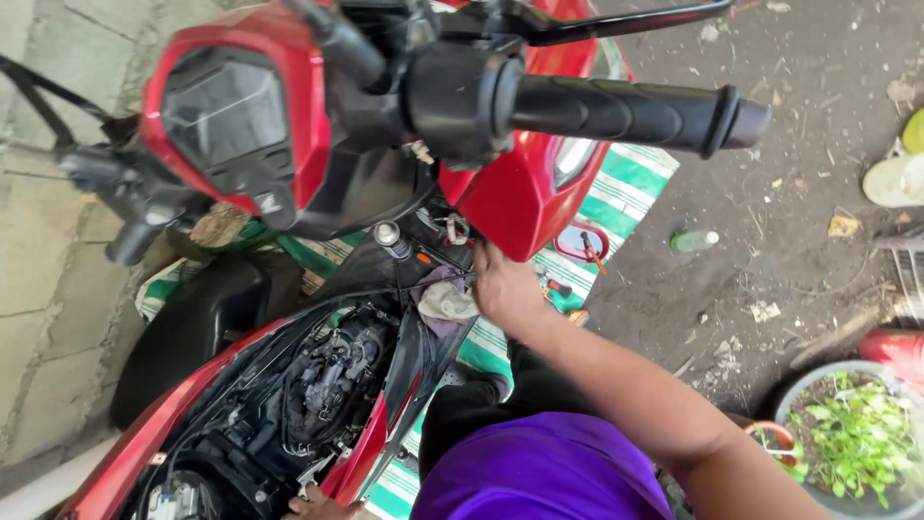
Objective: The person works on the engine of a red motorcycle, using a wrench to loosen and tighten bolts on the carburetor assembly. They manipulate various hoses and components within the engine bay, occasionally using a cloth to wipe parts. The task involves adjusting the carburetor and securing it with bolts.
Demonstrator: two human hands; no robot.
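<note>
Right, closest to me is my purple-shirted lap, and down at the bottom edge my left hand [322, 505] is only a sliver of knuckles against the red scooter body panel [125, 453], so I cannot tell whether it is gripping or just resting there. Just above it sits the open engine bay with its grey tangle of hoses and wiring [322, 380]; if that hand slips inward, I judge it could snag a connector or catch on a sharp bracket. Further up, my right hand [502, 287] is curled, fingers tucked under the red front cowl [520, 197], pressed beside a crumpled grey-white rag [445, 300] and a thin black cable [423, 281] that runs across the gap. What the fingers actually pinch is hidden, so I won't claim it. The risk here, to my eye, is tugging that cable or pinching skin between cowl and frame. Beyond the hand, small red-handled tools [556, 285] lie on the green-and-white striped mat [626, 193]; anything small dropped could roll off onto the dirt ground [799, 193] or vanish into the bay. Overhead, the black rubber handlebar grip [616, 111] hangs close to my head, and a swing of the bars could knock me.
</note>
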